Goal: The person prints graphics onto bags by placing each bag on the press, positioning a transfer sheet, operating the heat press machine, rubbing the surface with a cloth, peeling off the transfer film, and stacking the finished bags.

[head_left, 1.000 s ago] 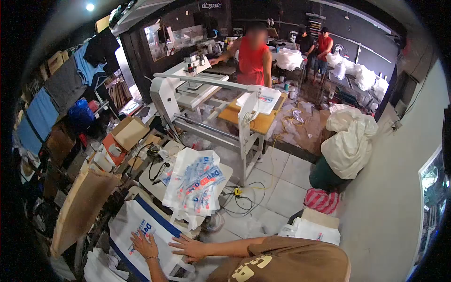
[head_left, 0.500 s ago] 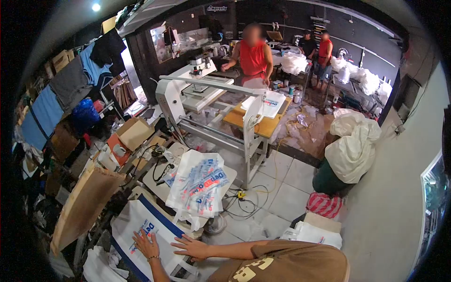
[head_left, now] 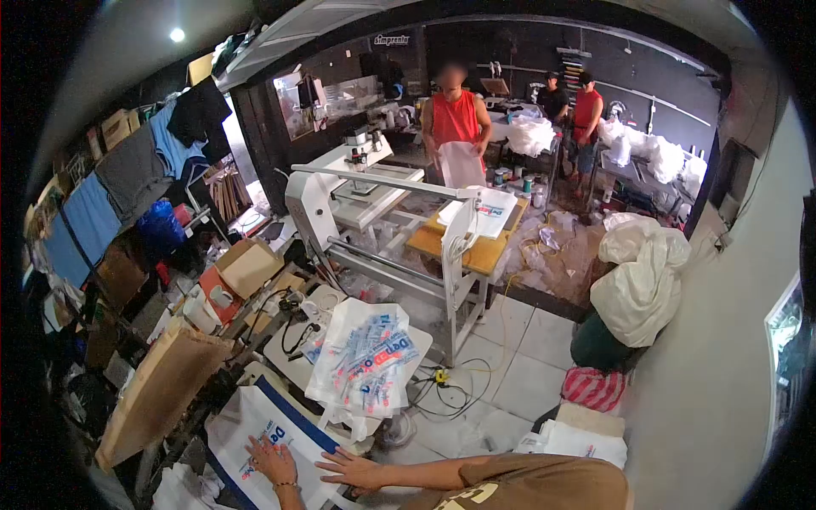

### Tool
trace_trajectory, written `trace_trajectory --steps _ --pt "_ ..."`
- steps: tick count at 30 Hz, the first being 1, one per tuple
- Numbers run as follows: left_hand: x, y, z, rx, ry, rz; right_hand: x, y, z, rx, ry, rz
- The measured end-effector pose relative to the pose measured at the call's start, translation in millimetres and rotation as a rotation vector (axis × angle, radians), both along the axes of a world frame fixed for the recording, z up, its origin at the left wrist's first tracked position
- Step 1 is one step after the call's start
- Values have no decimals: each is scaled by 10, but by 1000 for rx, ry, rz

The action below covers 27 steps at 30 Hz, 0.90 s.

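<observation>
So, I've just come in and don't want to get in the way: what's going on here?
The camera wearer's left hand is spread on a white printed bag with blue edging, and the right hand rests on it too. Just beyond, a printed white pile sits on a small table. Behind the metal frame, a co-worker in red holds a white piece. Two more people stand farther back.

"simprenta" on wall sign [head_left: 392,40], "deped" on loose sheets [head_left: 371,353], "dep" on white bag [head_left: 255,420]
</observation>
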<state>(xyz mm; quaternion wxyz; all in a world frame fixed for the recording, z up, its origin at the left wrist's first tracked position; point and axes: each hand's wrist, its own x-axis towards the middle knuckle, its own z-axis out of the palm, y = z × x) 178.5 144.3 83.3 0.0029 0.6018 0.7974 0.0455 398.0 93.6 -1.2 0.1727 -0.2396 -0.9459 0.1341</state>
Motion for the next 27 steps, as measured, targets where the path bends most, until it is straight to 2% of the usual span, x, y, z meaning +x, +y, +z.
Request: trace_trajectory --steps 1,3,5,7,10,14,16,22,24,27 --pt "-10 18 -88 -6 6 -4 -18 -23 -36 -10 85 -2" --pt "76 84 -319 147 -77 -147 -3 -34 -8 -11 77 -4" --pt "245 57 -435 141 -79 -151 10 -27 -12 -7 64 -7" --pt "346 27 -431 137 -80 -149 -1 -19 -62 114 60 -17" --pt "353 17 -385 102 -78 -130 14 -45 58 14 34 -5" --pt "344 13 -374 94 -87 -126 -23 -32 -45 75 92 -20" --pt "338 18 -412 99 -90 -131 6 -39 11 -1 99 -2" --pt "294 -48 -447 347 -61 -210 -26 -12 -34 21 67 7" --pt "279 -104 -449 522 -148 -243 4 -22 -7 13 67 4" --pt "92 -185 -310 529 -144 -231 3 -20 -24 32 82 5"
